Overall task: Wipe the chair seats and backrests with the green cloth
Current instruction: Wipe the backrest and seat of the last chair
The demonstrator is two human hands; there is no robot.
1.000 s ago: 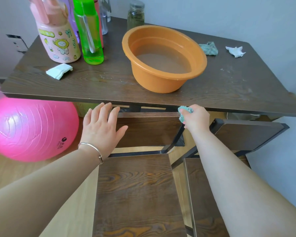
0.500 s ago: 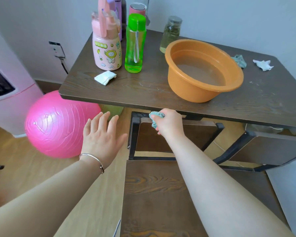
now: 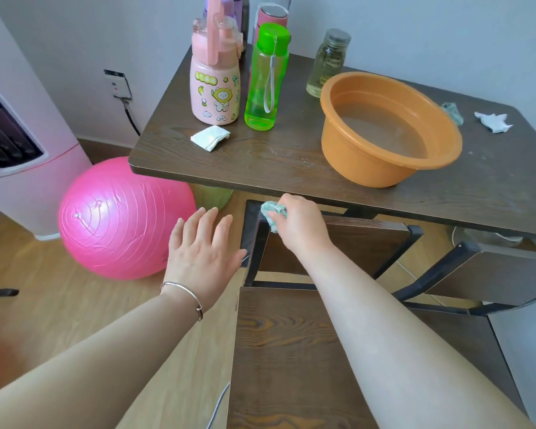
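A dark wooden chair stands tucked under the table, its backrest (image 3: 362, 243) framed in black metal and its seat (image 3: 279, 351) below me. My right hand (image 3: 300, 226) grips a bunched green cloth (image 3: 273, 212) and presses it on the top left corner of that backrest. My left hand (image 3: 203, 246) hovers with straight, spread fingers just left of the backrest frame, holding nothing. A second chair (image 3: 492, 274) of the same kind stands to the right, partly under the table.
The dark table (image 3: 260, 162) carries an orange basin (image 3: 384, 168) of water, a pink bottle (image 3: 215, 88), a green bottle (image 3: 266, 85), a glass jar (image 3: 327, 63), a folded white tissue (image 3: 210, 137), another green rag (image 3: 452, 111) and crumpled tissue (image 3: 492, 120). A pink exercise ball (image 3: 118, 218) sits left.
My right hand slid the cloth leftward along the backrest top to its left corner. My left hand came off the backrest and now hovers beside it. My view shifted left.
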